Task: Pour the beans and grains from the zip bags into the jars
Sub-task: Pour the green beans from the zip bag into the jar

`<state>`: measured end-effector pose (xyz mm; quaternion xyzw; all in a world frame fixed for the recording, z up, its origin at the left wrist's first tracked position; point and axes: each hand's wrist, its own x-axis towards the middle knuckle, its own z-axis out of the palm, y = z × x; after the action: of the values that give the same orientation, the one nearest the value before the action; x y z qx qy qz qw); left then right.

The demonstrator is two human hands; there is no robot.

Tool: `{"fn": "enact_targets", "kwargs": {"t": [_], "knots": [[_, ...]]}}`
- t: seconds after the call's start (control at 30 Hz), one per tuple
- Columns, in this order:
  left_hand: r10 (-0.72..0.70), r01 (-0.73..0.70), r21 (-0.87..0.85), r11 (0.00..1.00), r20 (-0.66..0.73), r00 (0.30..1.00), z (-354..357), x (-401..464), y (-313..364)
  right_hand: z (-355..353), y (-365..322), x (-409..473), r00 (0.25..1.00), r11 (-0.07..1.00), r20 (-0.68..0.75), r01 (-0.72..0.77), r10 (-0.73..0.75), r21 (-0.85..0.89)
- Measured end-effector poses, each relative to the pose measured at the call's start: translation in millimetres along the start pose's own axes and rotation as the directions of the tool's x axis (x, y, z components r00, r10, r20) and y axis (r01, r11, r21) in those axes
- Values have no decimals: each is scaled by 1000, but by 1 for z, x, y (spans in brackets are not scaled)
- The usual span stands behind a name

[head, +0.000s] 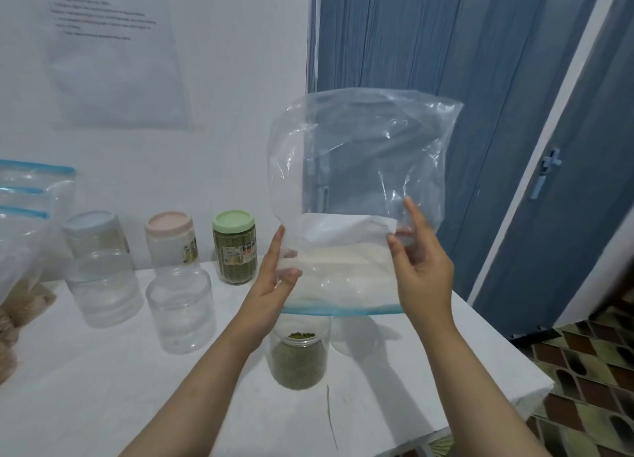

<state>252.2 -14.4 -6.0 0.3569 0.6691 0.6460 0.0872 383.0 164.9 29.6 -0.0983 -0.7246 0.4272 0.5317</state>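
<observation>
I hold a clear zip bag (360,168) upside down, its blue zip edge at the bottom, right above an open jar (297,360) filled with green beans. The bag looks empty. My left hand (272,278) pinches the bag's left side between thumb and fingers. My right hand (420,261) pinches its right side, with the index finger stretched up along the plastic. Another clear jar (356,336) stands just behind the open one, partly hidden by the bag.
On the white table (103,405) stand two empty clear jars (182,309) (104,285), three lidded jars behind them with blue (90,232), pink (170,237) and green lids (235,247). Filled zip bags (24,237) lean at far left. The table's right edge drops to patterned floor.
</observation>
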Motion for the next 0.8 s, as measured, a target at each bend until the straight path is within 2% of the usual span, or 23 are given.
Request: {"fn": "enact_targets", "kwargs": {"t": [0.3, 0.5, 0.8], "knots": [[-14, 16, -53, 998, 27, 1000, -3, 1, -4, 1, 2, 2, 1000, 1000, -24, 4, -4, -10], [-67, 50, 130, 990, 126, 990, -18, -7, -13, 1, 5, -2, 997, 1000, -75, -1, -1, -20], [-26, 33, 197, 980, -37, 999, -14, -18, -22, 3, 5, -10, 998, 999, -63, 16, -18, -37]]}}
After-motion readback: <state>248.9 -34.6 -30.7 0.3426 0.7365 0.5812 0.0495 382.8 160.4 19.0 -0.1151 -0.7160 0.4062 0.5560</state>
